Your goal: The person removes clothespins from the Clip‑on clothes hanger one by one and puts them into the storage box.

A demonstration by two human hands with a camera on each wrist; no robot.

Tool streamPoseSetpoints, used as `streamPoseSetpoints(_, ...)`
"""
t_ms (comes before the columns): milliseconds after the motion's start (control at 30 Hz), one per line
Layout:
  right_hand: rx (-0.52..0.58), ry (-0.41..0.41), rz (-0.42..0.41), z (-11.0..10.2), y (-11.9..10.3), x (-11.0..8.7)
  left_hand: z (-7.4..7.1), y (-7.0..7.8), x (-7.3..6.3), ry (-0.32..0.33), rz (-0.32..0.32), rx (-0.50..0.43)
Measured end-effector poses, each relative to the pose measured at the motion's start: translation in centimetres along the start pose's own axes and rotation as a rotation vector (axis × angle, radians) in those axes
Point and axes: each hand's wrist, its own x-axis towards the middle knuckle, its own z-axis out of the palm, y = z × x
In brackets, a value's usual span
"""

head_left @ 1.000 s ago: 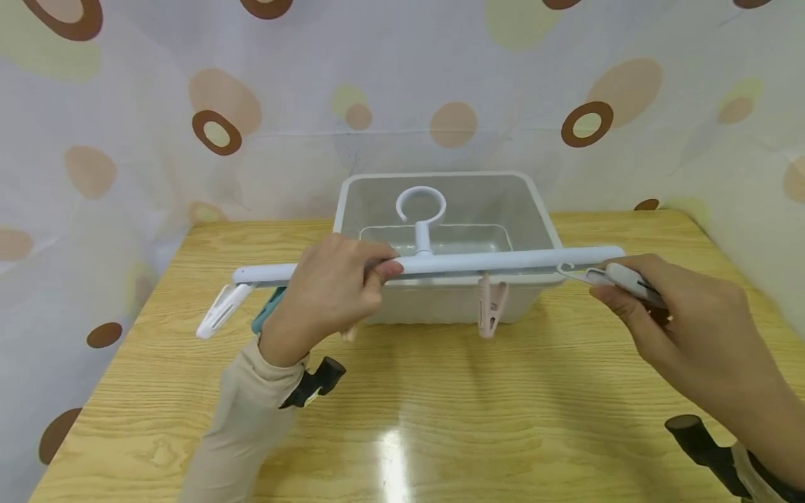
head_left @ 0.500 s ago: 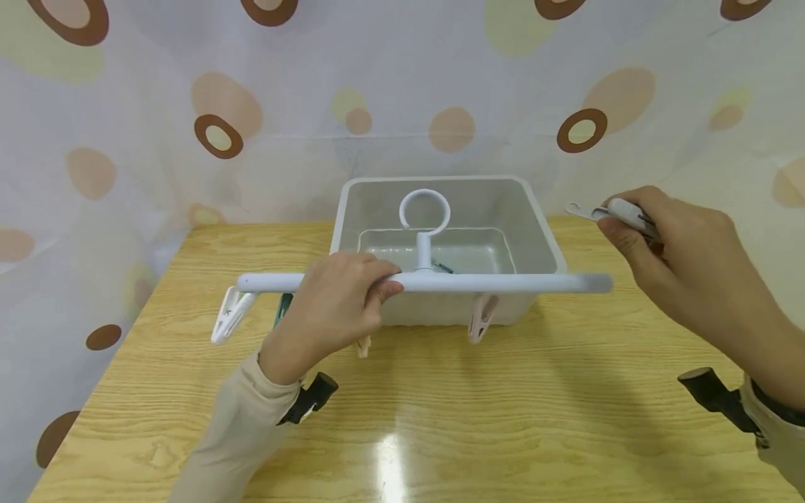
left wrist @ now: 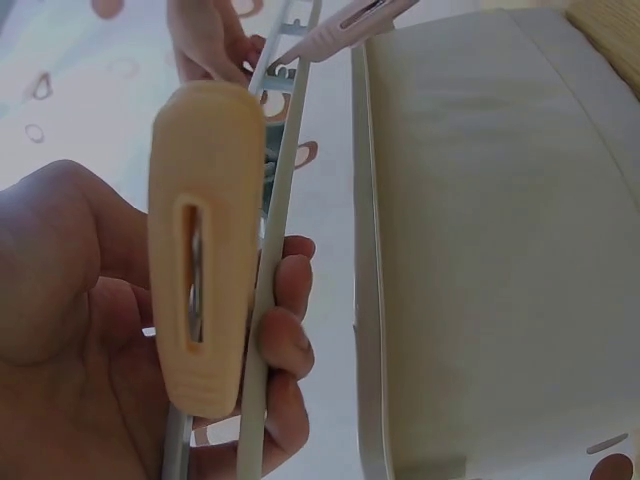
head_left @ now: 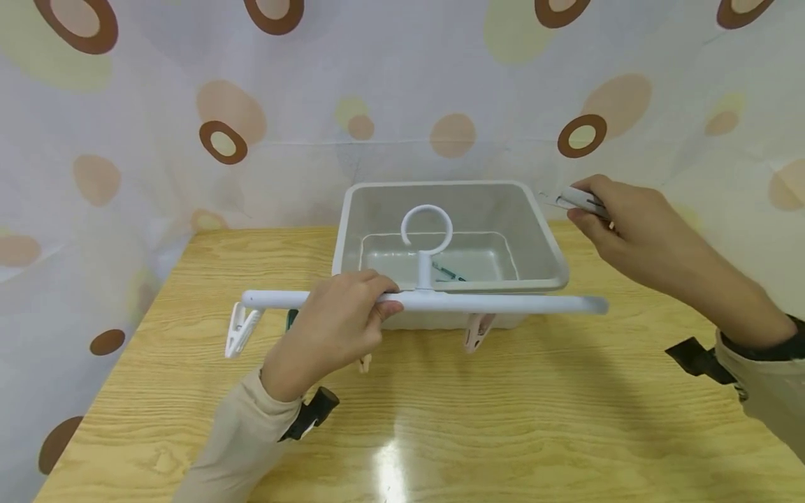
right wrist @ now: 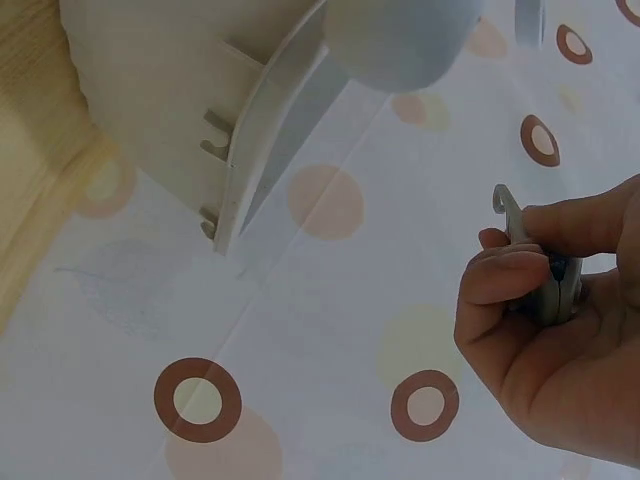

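My left hand grips the bar of a white clothes hanger left of its round hook. Under the bar hang a white clothespin at the left end, a dark teal clothespin mostly hidden by the hand, and a pink clothespin. A peach clothespin looms close beside the left palm in the left wrist view. Up at the right, my right hand pinches a grey-white clothespin between thumb and fingers. Its small hooked end points out, apart from the hanger.
Behind the hanger a pale grey plastic bin stands on the wooden table. Teal clothespins lie on the bin's floor. A patterned cloth hangs behind the table.
The right hand with its clothespin has gone up from the hanger's right end, then back leftward. The left hand has lowered the hanger, bringing more of the bin's inside into view.
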Motion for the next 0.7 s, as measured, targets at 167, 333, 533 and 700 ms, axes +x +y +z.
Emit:
streamPoseSetpoints(167, 0.005, -0.055, -0.009, 0.6, 0.5, 0.9, 0.1, 0.3, 0.0, -0.032, -0.012, 0.007)
streamPoseSetpoints(333, -0.018, -0.047, -0.085, 1.2, 0.5, 1.9, 0.1, 0.3, -0.1, -0.058, -0.017, 0.019)
streamPoseSetpoints(533, -0.007, -0.135, -0.186, 1.9, -0.1, 4.1, -0.2, 0.0, -0.6, -0.069, -0.033, 0.011)
streamPoseSetpoints(700, -0.011, -0.229, -0.238, 2.5, -0.9, 5.8, -0.2, -0.1, -0.6, -0.052, -0.01, 0.007)
